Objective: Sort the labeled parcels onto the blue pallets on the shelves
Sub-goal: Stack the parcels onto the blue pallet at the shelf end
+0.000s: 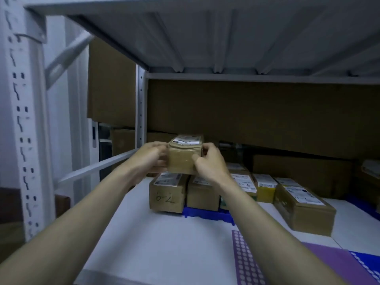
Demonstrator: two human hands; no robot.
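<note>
- Head view: the person reaches both arms into a shelf bay, holding a small taped cardboard parcel (pixel 184 156) with a white shipping label on its top face.
- The left hand (pixel 148 156) wraps the parcel's left side, fingers curled round its edge; the right hand (pixel 209 161) grips the right side, thumb pressed on the near face.
- The held parcel is above, and seemingly just clear of or barely resting on, the row of labelled boxes below; contact cannot be told.
- Already placed: a box marked "6-2" (pixel 167 192) and its neighbour (pixel 202 192) sit side by side, with further labelled boxes to the right, including a yellow-sided one (pixel 265 189). The blue pallet (pixel 207 214) shows beneath their front edges.
- A longer labelled box (pixel 304 204) lies on the white shelf surface (pixel 164 243) to the right, and looks to be mostly off the pallet.
- Judgement: sorting is well under way, with a first layer on this pallet and the held parcel likely starting a second tier. Setting it down and releasing is still to do; how many parcels remain elsewhere is not shown.
- A purple dotted sheet (pixel 248 262) lies at the near right.
</note>
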